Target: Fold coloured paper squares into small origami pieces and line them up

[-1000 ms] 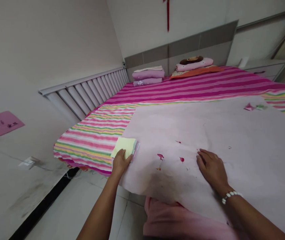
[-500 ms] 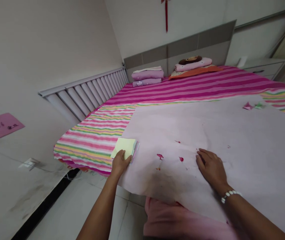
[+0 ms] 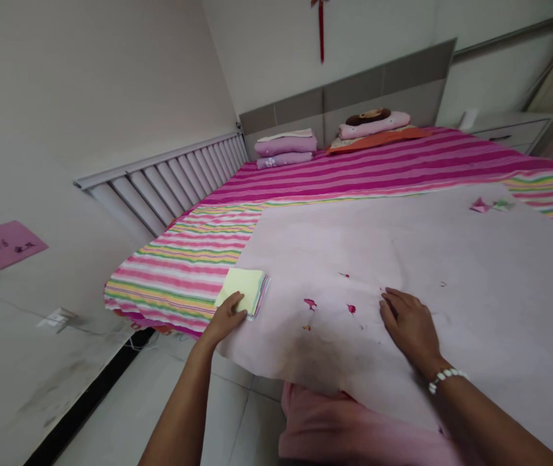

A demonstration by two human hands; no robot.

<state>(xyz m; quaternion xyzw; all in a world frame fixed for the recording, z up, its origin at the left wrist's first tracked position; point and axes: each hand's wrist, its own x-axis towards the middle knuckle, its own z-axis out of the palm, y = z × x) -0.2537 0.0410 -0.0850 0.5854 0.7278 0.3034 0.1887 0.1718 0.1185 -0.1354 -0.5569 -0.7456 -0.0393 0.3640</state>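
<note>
A stack of coloured paper squares (image 3: 244, 287), pale yellow on top, lies at the left edge of a large pale pink sheet (image 3: 402, 259) spread over the striped bed. My left hand (image 3: 225, 317) rests at the stack's near corner, its thumb on the top sheet and its fingers under the stack's edge. My right hand (image 3: 409, 327) lies flat on the pink sheet, fingers stretched out, holding nothing. Small red paper scraps (image 3: 311, 303) sit on the sheet between my hands.
Small folded paper pieces, pink (image 3: 480, 206) and green (image 3: 503, 204), lie at the far right of the sheet. Folded purple bedding (image 3: 286, 149) and a pillow pile (image 3: 378, 126) sit by the headboard. A slatted rail (image 3: 169, 181) runs along the bed's left side. White tiled floor lies below.
My left hand has slid slightly back and left along the stack's near corner. My right hand has stayed still.
</note>
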